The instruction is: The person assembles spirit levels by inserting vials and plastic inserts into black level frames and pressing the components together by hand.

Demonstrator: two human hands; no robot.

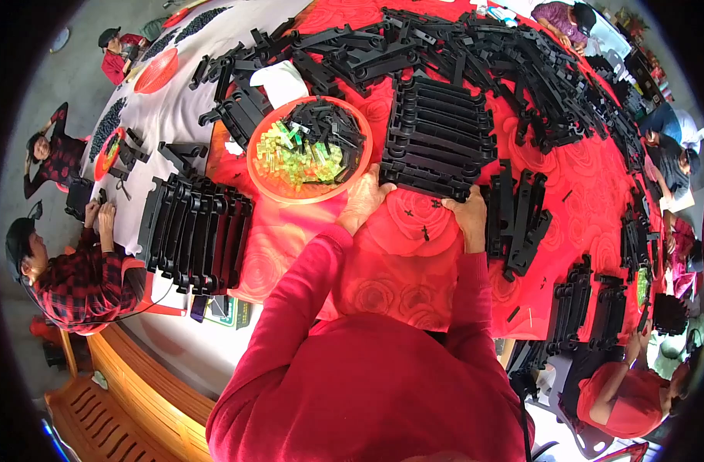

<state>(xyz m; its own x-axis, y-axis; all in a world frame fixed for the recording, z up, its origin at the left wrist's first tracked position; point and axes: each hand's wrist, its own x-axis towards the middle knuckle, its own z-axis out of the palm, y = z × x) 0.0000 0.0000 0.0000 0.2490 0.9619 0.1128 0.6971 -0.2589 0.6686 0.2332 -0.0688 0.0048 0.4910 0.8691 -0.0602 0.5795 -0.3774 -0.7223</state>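
1. Stack [440, 127] of black plastic parts is lying on rose-print cloth [390, 277] beside orange basket [290, 195].
2. Left hand [365, 196] and right hand [471, 217] are touching its near corners.
3. Thumbs [449, 204] are standing apart; I cannot tell if hidden fingertips are pinching.

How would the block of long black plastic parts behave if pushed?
The block of long black plastic parts may shift piece by piece, as no strap shows around it. Each part is probably stiff, since all keep the same shape.

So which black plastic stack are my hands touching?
The stack just right of the orange basket: your left hand and right hand touch its near side; the other stacks stand apart.
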